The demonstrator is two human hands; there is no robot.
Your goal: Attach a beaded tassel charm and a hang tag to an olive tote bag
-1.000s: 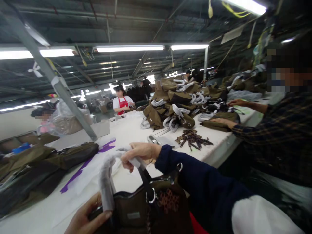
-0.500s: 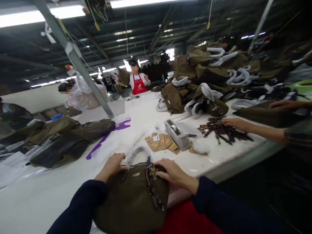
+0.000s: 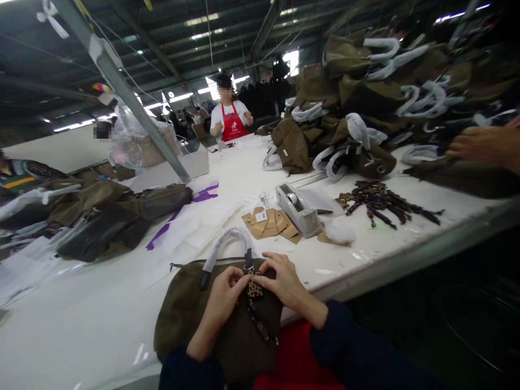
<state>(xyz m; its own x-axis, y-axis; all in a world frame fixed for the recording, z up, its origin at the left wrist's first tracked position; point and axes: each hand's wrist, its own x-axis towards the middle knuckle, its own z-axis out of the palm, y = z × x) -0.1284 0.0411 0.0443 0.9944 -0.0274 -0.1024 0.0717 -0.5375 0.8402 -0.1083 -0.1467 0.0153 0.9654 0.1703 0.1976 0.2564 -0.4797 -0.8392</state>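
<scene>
An olive-brown handbag (image 3: 184, 311) lies at the table's near edge, its handle (image 3: 231, 234) wrapped in pale covering and standing up. From the handle's right base hangs a leopard-print bag charm (image 3: 255, 288) with dark straps (image 3: 260, 325) trailing down the bag's front. My left hand (image 3: 224, 295) pinches the charm's upper part from the left. Opposite it, my right hand (image 3: 283, 281) is closed on the charm's right side, thumb and fingers bent. The fingertips of both hands nearly meet there, partly covering the top of the charm.
Beyond the bag are brown cards (image 3: 270, 223), a tape dispenser (image 3: 298, 211) and a heap of dark straps (image 3: 382, 200). Bags with wrapped handles pile up at right (image 3: 361, 97) and left (image 3: 105, 225). A co-worker's hand (image 3: 483, 145) is at right; a person in a red apron (image 3: 233, 122) stands opposite.
My left hand has moved from the bag's top left edge to the charm. My right hand's fingers have closed on it too. The co-worker's hand has left the strap heap.
</scene>
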